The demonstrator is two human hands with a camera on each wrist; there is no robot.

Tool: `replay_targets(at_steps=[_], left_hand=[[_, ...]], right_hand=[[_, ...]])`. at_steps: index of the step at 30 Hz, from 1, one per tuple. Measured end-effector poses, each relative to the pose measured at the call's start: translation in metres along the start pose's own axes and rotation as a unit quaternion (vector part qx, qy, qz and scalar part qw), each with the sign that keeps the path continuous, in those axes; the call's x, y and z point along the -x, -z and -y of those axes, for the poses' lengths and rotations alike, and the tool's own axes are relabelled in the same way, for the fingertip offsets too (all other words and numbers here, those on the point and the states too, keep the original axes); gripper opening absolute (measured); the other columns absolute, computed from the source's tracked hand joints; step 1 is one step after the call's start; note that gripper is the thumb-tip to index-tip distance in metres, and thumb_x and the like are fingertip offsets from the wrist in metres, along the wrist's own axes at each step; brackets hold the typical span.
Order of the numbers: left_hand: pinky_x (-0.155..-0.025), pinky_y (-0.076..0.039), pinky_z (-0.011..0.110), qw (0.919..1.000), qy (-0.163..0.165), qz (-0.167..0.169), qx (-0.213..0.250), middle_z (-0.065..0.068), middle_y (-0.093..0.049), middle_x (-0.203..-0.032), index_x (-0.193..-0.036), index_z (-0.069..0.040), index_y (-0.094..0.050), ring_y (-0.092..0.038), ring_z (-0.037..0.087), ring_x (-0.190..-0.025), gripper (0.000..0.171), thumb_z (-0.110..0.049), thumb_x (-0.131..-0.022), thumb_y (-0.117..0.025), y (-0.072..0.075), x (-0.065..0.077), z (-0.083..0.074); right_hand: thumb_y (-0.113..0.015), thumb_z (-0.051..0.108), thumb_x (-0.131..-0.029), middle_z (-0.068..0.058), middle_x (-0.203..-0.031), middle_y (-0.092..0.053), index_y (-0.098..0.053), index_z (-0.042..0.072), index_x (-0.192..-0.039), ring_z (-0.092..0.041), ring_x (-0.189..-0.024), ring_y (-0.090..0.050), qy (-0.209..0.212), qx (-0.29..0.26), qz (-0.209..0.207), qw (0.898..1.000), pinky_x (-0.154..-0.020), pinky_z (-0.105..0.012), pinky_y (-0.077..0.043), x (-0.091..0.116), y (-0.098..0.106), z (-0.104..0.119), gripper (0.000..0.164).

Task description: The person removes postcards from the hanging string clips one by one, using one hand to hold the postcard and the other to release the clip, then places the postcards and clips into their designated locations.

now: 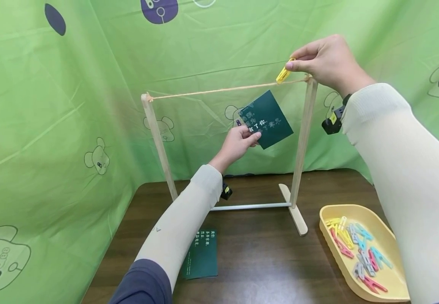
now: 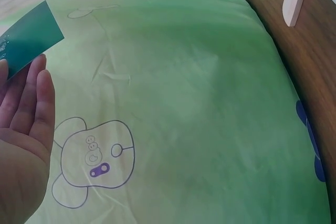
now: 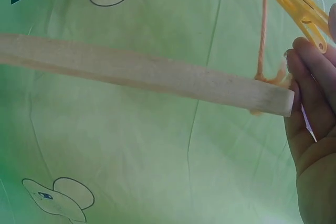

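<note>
A dark green card (image 1: 270, 116) with white writing is pinched at its lower left edge by my left hand (image 1: 239, 143). It tilts just below the orange string (image 1: 219, 90), apart from it in the head view. Between thumb and fingers my right hand (image 1: 327, 59) pinches a yellow clothespin (image 1: 284, 72), whose tip is at the string near the right post (image 1: 304, 139). Whether the tip touches the string I cannot tell. The right wrist view shows the clothespin (image 3: 299, 11) beside the string, above the post's end (image 3: 278, 100). In the left wrist view the card (image 2: 37, 38) shows only partly.
A wooden stand with a white crossbar (image 1: 251, 207) holds the string. More green cards (image 1: 204, 257) lie on the brown table (image 1: 257, 253), partly behind my left arm. At the right is a yellow tray (image 1: 384, 274) with several coloured clothespins. Green curtain (image 1: 109, 84) surrounds the table.
</note>
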State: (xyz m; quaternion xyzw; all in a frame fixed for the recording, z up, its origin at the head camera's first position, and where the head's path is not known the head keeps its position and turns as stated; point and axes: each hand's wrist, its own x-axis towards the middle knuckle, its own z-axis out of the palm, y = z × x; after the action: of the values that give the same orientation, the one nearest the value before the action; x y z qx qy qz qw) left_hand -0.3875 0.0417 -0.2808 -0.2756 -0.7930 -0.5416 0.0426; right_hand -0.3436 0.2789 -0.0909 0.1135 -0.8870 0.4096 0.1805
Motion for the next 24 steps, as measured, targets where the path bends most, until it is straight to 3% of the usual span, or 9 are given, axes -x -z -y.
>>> replay_targets(at_steps=[8, 20, 24], left_hand=[[-0.078, -0.061, 0.026, 1.0000, -0.004, 0.007, -0.005, 0.019, -0.073, -0.088, -0.071, -0.010, -0.048, -0.077, 0.022, -0.086, 0.037, -0.023, -0.101, -0.066, 0.003, 0.003, 0.005], [-0.079, -0.061, 0.028, 0.9999, -0.001, 0.003, -0.011, 0.012, -0.072, -0.080, -0.070, -0.010, -0.050, -0.076, 0.020, -0.085, 0.038, -0.024, -0.100, -0.067, 0.007, 0.003, 0.009], [-0.078, -0.061, 0.028, 0.9998, -0.007, 0.002, -0.016, 0.013, -0.068, -0.077, -0.068, -0.010, -0.047, -0.076, 0.021, -0.086, 0.041, -0.024, -0.100, -0.067, 0.008, 0.004, 0.011]], right_hand=[[-0.082, 0.036, -0.084, 0.031, -0.081, -0.071, -0.069, 0.009, -0.131, 0.005, -0.075, -0.071, 0.015, -0.013, 0.010, 1.000, -0.063, -0.012, -0.056, 0.003, 0.000, -0.005, 0.056], [-0.082, 0.036, -0.084, 0.028, -0.084, -0.073, -0.069, 0.011, -0.131, 0.002, -0.074, -0.071, 0.005, -0.035, 0.010, 0.999, -0.064, -0.012, -0.055, 0.006, 0.002, -0.005, 0.055], [-0.083, 0.034, -0.085, 0.027, -0.084, -0.073, -0.070, 0.011, -0.129, 0.005, -0.081, -0.070, 0.007, -0.047, 0.001, 0.999, -0.066, -0.010, -0.053, 0.009, 0.003, -0.006, 0.052]])
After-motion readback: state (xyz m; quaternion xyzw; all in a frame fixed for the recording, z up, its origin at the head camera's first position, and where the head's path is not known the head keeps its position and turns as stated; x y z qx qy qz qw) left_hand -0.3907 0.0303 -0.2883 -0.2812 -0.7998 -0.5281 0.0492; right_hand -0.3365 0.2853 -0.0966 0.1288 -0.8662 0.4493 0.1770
